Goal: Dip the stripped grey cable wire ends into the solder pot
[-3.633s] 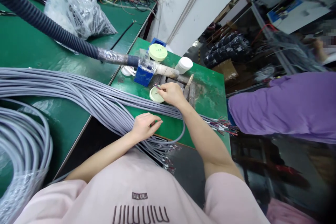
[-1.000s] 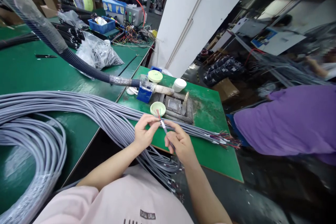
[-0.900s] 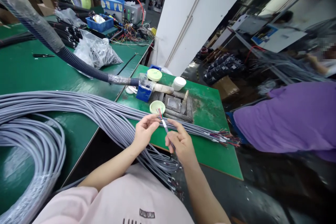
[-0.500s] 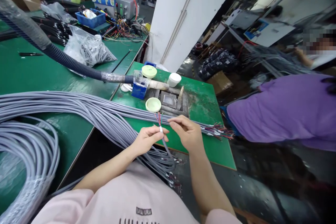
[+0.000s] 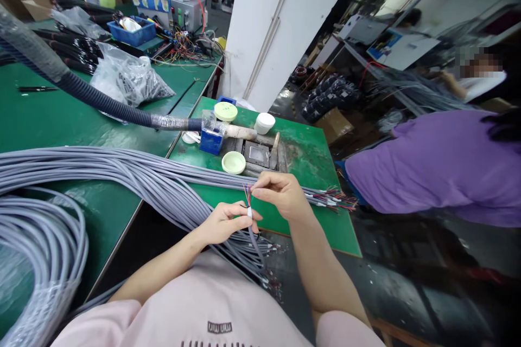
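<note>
My left hand point(image 5: 228, 221) is closed around a grey multi-core cable point(image 5: 253, 238), gripping it at the white band where the sheath ends. Thin red, blue and dark wires point(image 5: 248, 195) fan upward from that end. My right hand point(image 5: 280, 193) has thumb and forefinger pinched at the side of these wires; the exact strand between the fingertips is too small to make out. Behind both hands runs a bundle of grey cables point(image 5: 203, 174), whose stripped ends point(image 5: 334, 198) lie on the green table to the right. More cable ends point(image 5: 271, 276) hang below my left hand.
A square solder pot point(image 5: 257, 155) sits behind my hands, beside a pale green bowl point(image 5: 233, 162) and a white cup point(image 5: 264, 123). A ribbed hose point(image 5: 109, 103) crosses from the left to a blue box point(image 5: 210, 141). At right stands a person in purple point(image 5: 415, 162).
My right hand has moved left and closed its fingertips at the wires, which it was apart from before. My left hand keeps its hold on the cable, slightly lower in view.
</note>
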The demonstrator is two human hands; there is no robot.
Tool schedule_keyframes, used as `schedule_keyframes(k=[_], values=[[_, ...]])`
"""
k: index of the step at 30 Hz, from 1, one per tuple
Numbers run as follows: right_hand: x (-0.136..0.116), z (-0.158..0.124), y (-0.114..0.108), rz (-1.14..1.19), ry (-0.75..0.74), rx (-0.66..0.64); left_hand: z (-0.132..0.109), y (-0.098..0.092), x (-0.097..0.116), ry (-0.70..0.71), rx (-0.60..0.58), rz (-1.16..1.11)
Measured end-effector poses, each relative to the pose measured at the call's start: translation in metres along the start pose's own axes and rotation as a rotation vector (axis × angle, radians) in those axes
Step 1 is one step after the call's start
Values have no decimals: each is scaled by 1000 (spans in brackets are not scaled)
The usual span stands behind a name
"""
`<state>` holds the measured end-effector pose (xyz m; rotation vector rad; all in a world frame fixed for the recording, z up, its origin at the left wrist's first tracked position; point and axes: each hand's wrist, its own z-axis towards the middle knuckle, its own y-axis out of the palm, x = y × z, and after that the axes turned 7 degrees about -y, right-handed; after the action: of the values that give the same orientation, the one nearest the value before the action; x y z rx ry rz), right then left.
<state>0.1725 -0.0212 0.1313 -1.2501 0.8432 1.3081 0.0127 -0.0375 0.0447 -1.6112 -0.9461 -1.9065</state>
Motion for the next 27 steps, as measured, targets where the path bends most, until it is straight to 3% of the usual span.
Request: schedule_keyframes(k=[5, 7, 9, 12, 14, 17, 21, 27], values=[[17, 1, 8, -20, -142, 376, -2, -3, -6, -51, -52, -112], [22, 2, 4, 60, -143, 458, -2, -4, -7, -78, -56, -182], [26, 2, -2, 120, -55, 312, -2, -5, -8, -92, -53, -238], [30, 0, -5, 163, 116, -71, -1, -6, -8, -83, -89, -285], [30, -1, 0, 207, 136, -148, 0, -6, -9, -77, -130, -299], [30, 1, 12, 269, 71, -50, 0, -7, -12, -76, -154, -303], [31, 8, 26, 382, 55, 124, 1, -13, -16, -68, -73, -324], [34, 14, 13, 449, -19, 405, 2, -22, -13, -56, 55, -258]])
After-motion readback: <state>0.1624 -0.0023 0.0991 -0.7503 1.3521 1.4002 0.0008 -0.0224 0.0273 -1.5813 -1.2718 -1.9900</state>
